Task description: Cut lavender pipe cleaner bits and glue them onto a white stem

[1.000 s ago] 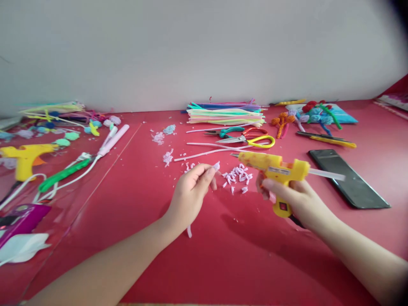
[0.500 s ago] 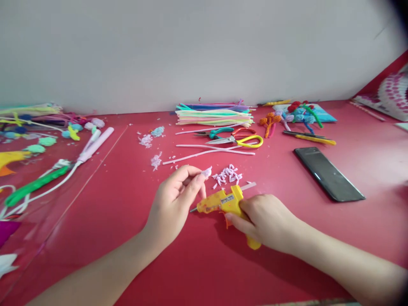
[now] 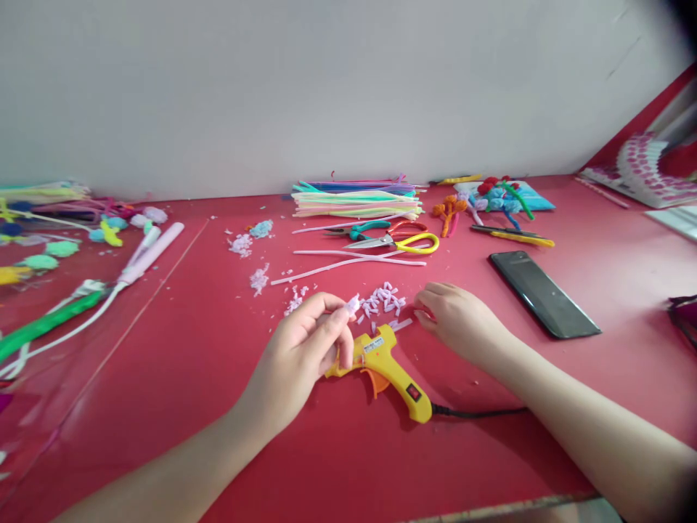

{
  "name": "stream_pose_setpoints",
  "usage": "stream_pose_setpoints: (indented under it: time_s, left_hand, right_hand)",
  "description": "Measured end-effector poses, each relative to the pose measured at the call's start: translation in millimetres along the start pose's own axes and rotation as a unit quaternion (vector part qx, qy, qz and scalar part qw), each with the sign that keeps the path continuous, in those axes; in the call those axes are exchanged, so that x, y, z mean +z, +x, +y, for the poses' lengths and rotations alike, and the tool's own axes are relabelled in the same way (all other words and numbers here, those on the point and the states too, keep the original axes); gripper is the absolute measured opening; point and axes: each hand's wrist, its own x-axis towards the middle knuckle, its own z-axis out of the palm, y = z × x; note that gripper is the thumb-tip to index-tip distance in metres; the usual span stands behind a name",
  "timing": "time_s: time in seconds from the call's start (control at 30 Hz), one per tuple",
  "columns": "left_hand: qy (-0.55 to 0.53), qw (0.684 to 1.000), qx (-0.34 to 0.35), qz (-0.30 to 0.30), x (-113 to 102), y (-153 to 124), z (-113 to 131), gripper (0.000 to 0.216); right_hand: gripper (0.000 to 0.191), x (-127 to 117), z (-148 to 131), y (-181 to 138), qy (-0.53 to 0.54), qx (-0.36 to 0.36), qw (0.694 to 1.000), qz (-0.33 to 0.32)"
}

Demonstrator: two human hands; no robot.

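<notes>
A small pale purple fuzzy piece [image 3: 353,304] is pinched between the thumb and index finger of my left hand [image 3: 308,338]. The yellow glue gun [image 3: 389,363] lies on its side on the red table, its nozzle end hidden behind my left fingers. A clear glue stick [image 3: 401,325] pokes out of its back. My right hand [image 3: 460,319] is off the gun, just right of a pile of short purple pipe cleaner pieces [image 3: 382,299]. Its fingers are loosely curled and a little apart, with nothing visible in them.
Scissors [image 3: 417,242], teal-handled pliers [image 3: 367,230] and loose pipe cleaners [image 3: 327,271] lie behind the pile. A pipe cleaner bundle [image 3: 356,200] sits by the wall. A black phone [image 3: 544,294] is at right, a pink hot tool [image 3: 152,254] at left. The gun's cord [image 3: 479,415] passes under my right arm.
My right hand has let go of the glue gun and moved up beside the purple pieces. The gun now rests on the table. My left hand still pinches the purple piece.
</notes>
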Motion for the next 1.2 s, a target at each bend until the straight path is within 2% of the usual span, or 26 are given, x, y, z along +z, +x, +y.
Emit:
stream_pose_setpoints:
  time_s: [0.1,0.2,0.27,0.37,0.5,0.6,0.77,0.83,1.0,1.2]
  left_hand:
    - [-0.010,0.999,-0.023,-0.028,4.6,-3.7,-0.3,0.022]
    - [-0.006,0.998,-0.040,-0.057,7.9,-6.0,-1.5,0.023]
    - [-0.005,0.997,-0.043,-0.064,8.8,-6.4,-2.3,0.023]
    - [-0.008,0.997,-0.040,-0.064,9.2,-6.2,-3.0,0.023]
    - [-0.017,0.995,-0.048,-0.080,11.6,-6.7,-3.9,0.023]
    - [-0.018,0.994,-0.058,-0.090,14.3,-7.7,-4.8,0.023]
    - [-0.016,0.994,-0.060,-0.095,17.2,-8.3,-7.2,0.025]
    - [-0.018,0.993,-0.065,-0.099,17.7,-8.1,-7.8,0.025]
    - [-0.025,0.990,-0.076,-0.117,19.1,-7.5,-6.9,0.025]
    - [-0.028,0.989,-0.082,-0.123,20.7,-7.4,-5.2,0.024]
  right_hand:
    - [0.018,2.0,-5.8,-0.6,-0.026,-0.012,1.000,0.007]
    - [0.016,0.0,-7.7,-0.7,-0.018,0.007,0.999,0.030]
    - [0.014,-2.8,-7.7,-0.8,0.033,0.033,0.998,0.052]
    - [0.008,-8.8,-9.6,-1.9,0.178,0.051,0.980,0.079]
    - [0.020,-18.8,-18.3,-6.2,0.347,0.007,0.934,0.079]
    - [0.017,-25.5,-27.3,-11.4,0.442,0.000,0.895,0.059]
    - [0.010,-30.8,-38.5,-18.4,0.622,0.071,0.779,0.036]
    - [0.008,-31.0,-40.5,-19.4,0.663,0.073,0.745,0.022]
    - [0.007,-25.6,-41.9,-19.6,0.708,0.054,0.704,-0.010]
    - [0.006,-22.3,-42.3,-18.9,0.732,0.059,0.678,-0.028]
